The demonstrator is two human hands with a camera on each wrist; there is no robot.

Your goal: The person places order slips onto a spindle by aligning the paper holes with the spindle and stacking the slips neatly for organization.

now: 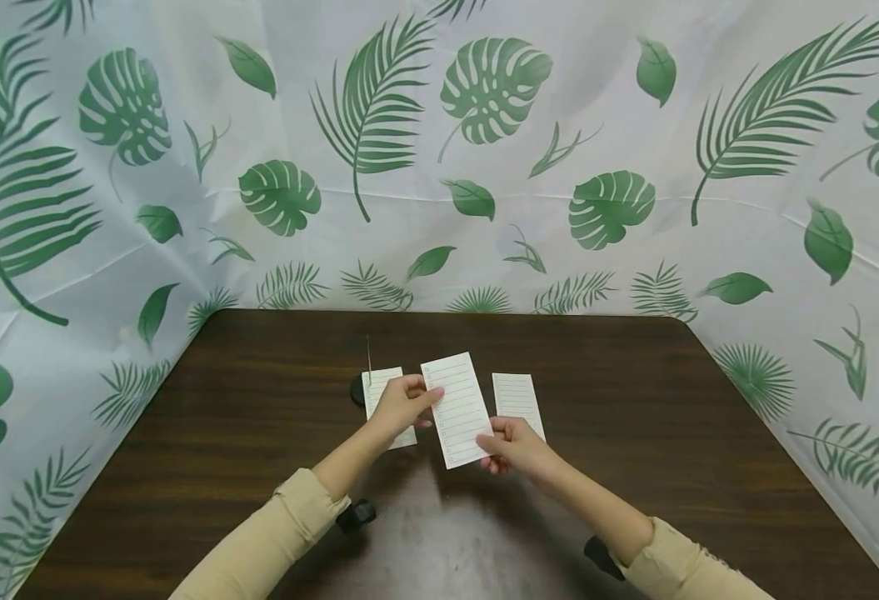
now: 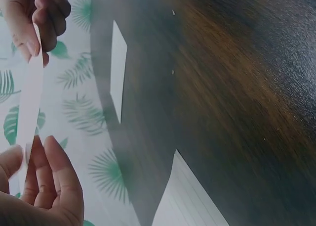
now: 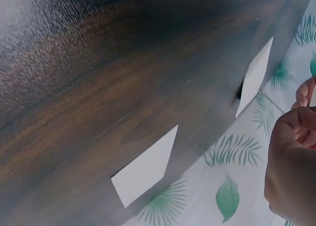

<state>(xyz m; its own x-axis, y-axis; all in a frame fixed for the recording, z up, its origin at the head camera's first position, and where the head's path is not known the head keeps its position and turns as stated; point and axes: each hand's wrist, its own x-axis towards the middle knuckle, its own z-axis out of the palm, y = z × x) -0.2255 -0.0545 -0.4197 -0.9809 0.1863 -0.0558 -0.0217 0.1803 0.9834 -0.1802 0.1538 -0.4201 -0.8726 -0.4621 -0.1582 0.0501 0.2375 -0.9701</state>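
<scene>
A white lined paper sheet [image 1: 456, 408] with small marks down its left edge is held up, tilted, over the table. My left hand [image 1: 402, 404] pinches its upper left edge between thumb and fingers. At the lower right corner my right hand [image 1: 517, 447] pinches the same sheet. Seen nearly edge-on in the left wrist view, the held sheet [image 2: 30, 92] spans both hands. A second lined sheet [image 1: 407, 437] lies on the table, partly hidden behind my left hand. Beyond my right hand lies a third lined sheet [image 1: 516, 396], its lower part covered by that hand.
Next to the left sheet is a round black object [image 1: 357, 390], with a thin upright rod [image 1: 368, 358] near it. The dark wooden table [image 1: 274, 350] ends at a white curtain [image 1: 409, 250] printed with green leaves. Black devices are strapped at both wrists.
</scene>
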